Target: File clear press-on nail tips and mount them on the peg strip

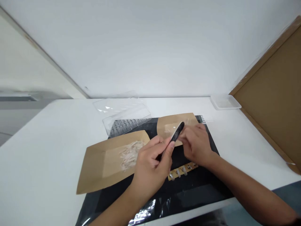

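My left hand (152, 163) is closed around a black nail file (177, 131) with a rounded tip and a pale edge, which slants up to the right. Close beside the tip, my right hand (196, 142) has its fingers pinched together and is slightly blurred; what they hold is too small to make out. Below my hands lies a tan strip (181, 171) bearing several small clear pieces and shiny metal bits. To the left, a brown paper tray (94, 163) holds a pile of clear slivers (131, 153). Behind the hands, a second paper tray (162, 124) contains a few clear pieces.
A glossy black mat (195, 191) lies under the trays on the white table (42, 163). Clear plastic lids (127, 116) overlap at the back left. A shallow translucent box (225, 103) sits at the back right, beside an upright cardboard panel (275, 94). A white wall rises behind.
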